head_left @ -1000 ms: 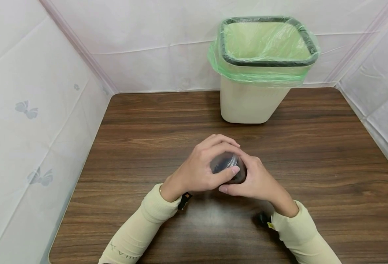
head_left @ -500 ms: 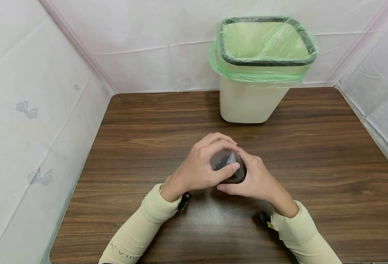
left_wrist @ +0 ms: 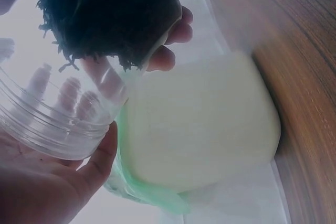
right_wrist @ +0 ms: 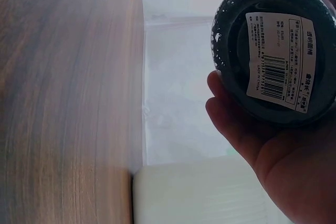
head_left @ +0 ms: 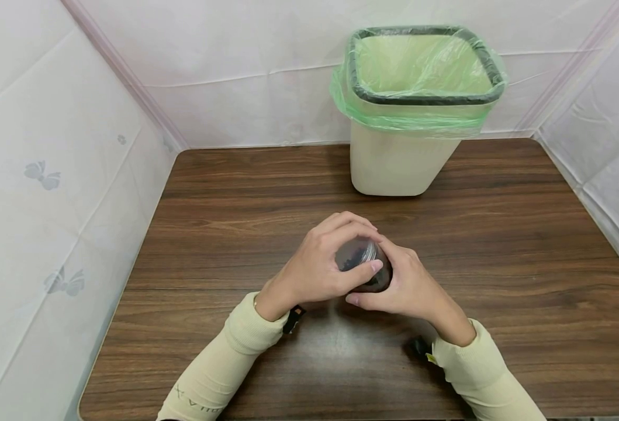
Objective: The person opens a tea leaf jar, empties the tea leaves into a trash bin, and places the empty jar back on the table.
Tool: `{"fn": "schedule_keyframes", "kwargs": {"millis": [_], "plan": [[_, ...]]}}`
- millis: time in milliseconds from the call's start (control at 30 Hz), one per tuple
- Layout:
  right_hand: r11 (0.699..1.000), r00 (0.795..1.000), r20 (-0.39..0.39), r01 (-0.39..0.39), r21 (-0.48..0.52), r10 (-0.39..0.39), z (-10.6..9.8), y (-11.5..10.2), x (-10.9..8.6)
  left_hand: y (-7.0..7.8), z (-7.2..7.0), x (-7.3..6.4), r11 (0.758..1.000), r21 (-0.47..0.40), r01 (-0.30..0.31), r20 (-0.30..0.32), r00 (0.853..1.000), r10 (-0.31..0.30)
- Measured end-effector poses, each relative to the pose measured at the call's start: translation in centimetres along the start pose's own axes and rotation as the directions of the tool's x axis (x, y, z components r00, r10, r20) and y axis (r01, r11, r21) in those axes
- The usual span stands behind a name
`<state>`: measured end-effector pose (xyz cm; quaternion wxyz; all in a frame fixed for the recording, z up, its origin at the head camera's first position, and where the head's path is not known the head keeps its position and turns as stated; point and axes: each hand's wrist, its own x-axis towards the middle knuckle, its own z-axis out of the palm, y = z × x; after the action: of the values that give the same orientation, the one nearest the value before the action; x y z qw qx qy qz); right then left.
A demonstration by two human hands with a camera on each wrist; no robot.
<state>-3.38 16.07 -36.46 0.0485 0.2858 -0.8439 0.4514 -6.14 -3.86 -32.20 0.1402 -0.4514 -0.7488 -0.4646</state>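
Observation:
Between both hands is a clear plastic jar (head_left: 352, 256), tipped on its side over the table, holding dark shredded stuff. My left hand (head_left: 317, 272) grips its left end, thumb lying across the front. In the left wrist view, that end has screw-thread-like ridges (left_wrist: 58, 129) and the dark shreds (left_wrist: 110, 14) are packed at the opposite end. Around this other end my right hand (head_left: 411, 286) curls its fingers and thumb. The right wrist view faces the jar's round base (right_wrist: 236, 72), which bears a white barcode label (right_wrist: 281, 61).
A cream waste bin (head_left: 393, 166) stands on the back of the wooden table (head_left: 235, 222), beyond the hands. A green plastic liner (head_left: 419, 120) is folded over its dark rim. White sheeting (head_left: 235, 64) hangs behind and at both sides.
Both hands and the jar have shifted very slightly up and left in the head view since one second ago. Their grip looks the same, and the bin stands where it was.

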Motion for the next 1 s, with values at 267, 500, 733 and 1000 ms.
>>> {"fn": "schedule_keyframes", "kwargs": {"millis": [267, 500, 733, 1000], "plan": [[1.000, 1.000, 0.013, -0.007, 0.012, 0.007, 0.0, 0.1, 0.0, -0.1, -0.2, -0.1, 1.000, 0.025, 0.019, 0.050, 0.999, -0.020], [1.000, 1.000, 0.018, -0.014, 0.023, 0.014, 0.1, 0.1, 0.0, 0.0, -0.3, -0.1, 0.999, 0.012, 0.038, 0.071, 0.997, -0.039], [0.995, 0.998, 0.063, -0.021, 0.096, 0.015, -0.1, 0.3, -0.1, 0.1, -0.8, -0.1, 0.999, -0.031, 0.037, 0.077, 0.996, -0.035], [0.918, 0.979, 0.187, -0.003, 0.397, -0.078, -0.9, 0.9, -0.4, 1.0, -1.2, 0.6, 0.976, -0.176, -0.131, 0.090, 0.985, 0.149]]}}
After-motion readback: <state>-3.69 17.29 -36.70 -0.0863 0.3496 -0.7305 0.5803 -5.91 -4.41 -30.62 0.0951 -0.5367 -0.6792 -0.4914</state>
